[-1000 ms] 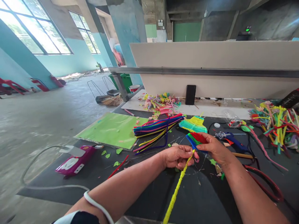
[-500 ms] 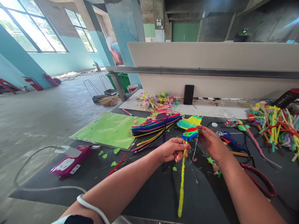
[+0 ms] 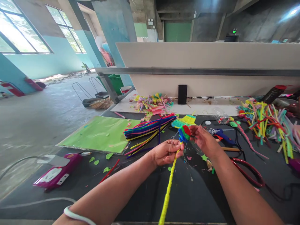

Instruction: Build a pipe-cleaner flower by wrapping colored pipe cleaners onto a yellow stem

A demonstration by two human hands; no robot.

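Note:
My left hand [image 3: 167,152] pinches the yellow pipe-cleaner stem [image 3: 169,190] just under its head. The stem slants down toward the table's front edge. On top sits a small pipe-cleaner flower head [image 3: 184,133] in red, green and blue, tilted to the right. My right hand [image 3: 203,139] is close against the head's right side, fingers loosely bent and apart; whether the fingertips touch it I cannot tell. Thin pale strands trail around both hands. Behind the head lies a yellow and turquoise pipe-cleaner piece [image 3: 185,121].
Left of my hands lie a bundle of pipe cleaners [image 3: 147,126], a green sheet pack [image 3: 98,134] and a purple power box [image 3: 58,172]. To the right are a blue glue gun [image 3: 225,136], red-handled scissors [image 3: 249,170] and a pipe-cleaner heap [image 3: 264,122]. A phone [image 3: 182,94] stands at the back.
The flower head has turned and tipped, so its red part now faces right. The stem's lower end has swung left and nearer to me. The view has shifted rightward.

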